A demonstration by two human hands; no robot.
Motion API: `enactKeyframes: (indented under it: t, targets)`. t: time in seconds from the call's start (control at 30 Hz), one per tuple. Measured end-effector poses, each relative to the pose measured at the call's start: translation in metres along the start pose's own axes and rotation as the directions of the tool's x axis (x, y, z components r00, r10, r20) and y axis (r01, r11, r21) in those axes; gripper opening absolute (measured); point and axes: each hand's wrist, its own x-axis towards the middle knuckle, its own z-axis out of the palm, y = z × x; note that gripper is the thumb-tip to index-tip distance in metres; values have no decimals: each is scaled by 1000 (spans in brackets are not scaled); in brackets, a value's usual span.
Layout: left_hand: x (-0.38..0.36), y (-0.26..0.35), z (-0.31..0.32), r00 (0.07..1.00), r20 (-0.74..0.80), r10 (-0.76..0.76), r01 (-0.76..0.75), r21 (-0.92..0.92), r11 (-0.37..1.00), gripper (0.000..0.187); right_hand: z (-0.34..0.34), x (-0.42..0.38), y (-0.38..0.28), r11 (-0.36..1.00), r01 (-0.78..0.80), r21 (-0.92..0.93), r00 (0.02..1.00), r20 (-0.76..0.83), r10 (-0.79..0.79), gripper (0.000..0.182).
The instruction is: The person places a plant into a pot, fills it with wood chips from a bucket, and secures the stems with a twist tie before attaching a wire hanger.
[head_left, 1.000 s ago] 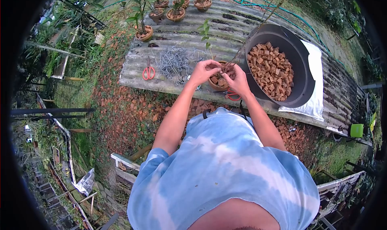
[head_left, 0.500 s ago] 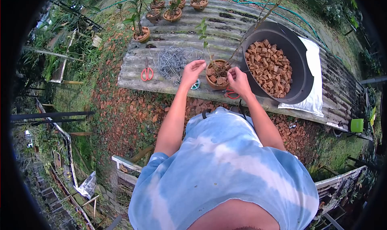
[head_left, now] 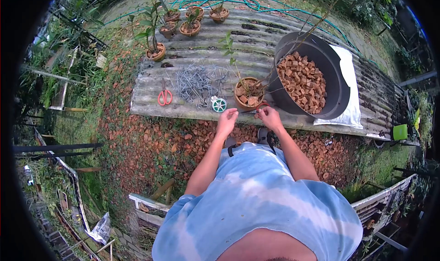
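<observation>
My left hand [head_left: 228, 120] is closed in a pinch at the front edge of the corrugated sheet, just right of a green-and-white spool [head_left: 219, 105]. Level with it, my right hand [head_left: 269, 118] has thumb and fingers pressed together; I cannot tell what thin thing, if any, the fingers hold. Behind the right fingertips lie scissors with red handles [head_left: 262, 106], their dark blades pointing left and partly hidden. Just beyond both hands stands a clay pot [head_left: 249, 94] holding brown chunks and a thin, leafy plant.
A large dark tub [head_left: 339, 98] of brown cubes [head_left: 305, 82] leans at the right, over a white sack [head_left: 355, 110]. Left are a tangle of grey wire pieces [head_left: 197, 82] and another red-handled pair of scissors [head_left: 164, 97]. Several potted plants [head_left: 190, 28] stand at the back.
Both hands have left the plant in the pot and drawn back toward me to the sheet's front edge. The spool and pot are now less covered. The view has shifted slightly.
</observation>
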Motion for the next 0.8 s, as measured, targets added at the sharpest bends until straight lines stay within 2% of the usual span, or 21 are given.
enactKeyframes:
  t: [0.03,0.13,0.17,0.27,0.3,0.4,0.53,0.63,0.8]
  targets:
    - [2,-11,-3,1000,11,21,-21,28,999,37,-2,-8,-6,997,-72,14,997,-7,72,35]
    - [7,-11,-6,997,-66,-39,40,7,999,45,2,-18,-17,977,-21,211,986,-160,56,37]
    - [13,-5,-8,999,-21,-48,48,-11,999,53,0,-17,-18,980,-26,198,986,-154,57,38]
    - [29,34,-4,999,-49,-23,21,-35,999,54,-7,-10,-31,975,56,213,973,-232,-6,40]
    - [33,44,-3,997,-56,-47,46,-16,999,53,0,5,-12,992,113,49,960,-263,-96,43]
    - [58,62,5,993,-65,-102,104,34,994,52,9,34,0,984,123,125,959,-272,-85,44]
    - [73,57,11,985,-49,-166,169,63,984,48,-1,45,-14,996,73,48,973,-221,-60,39]
    - [79,56,14,980,-79,-182,187,58,981,46,5,55,-2,990,139,24,956,-263,-128,39]
    - [92,49,16,970,-73,-234,240,88,967,48,3,60,6,986,139,90,976,-183,-121,41]
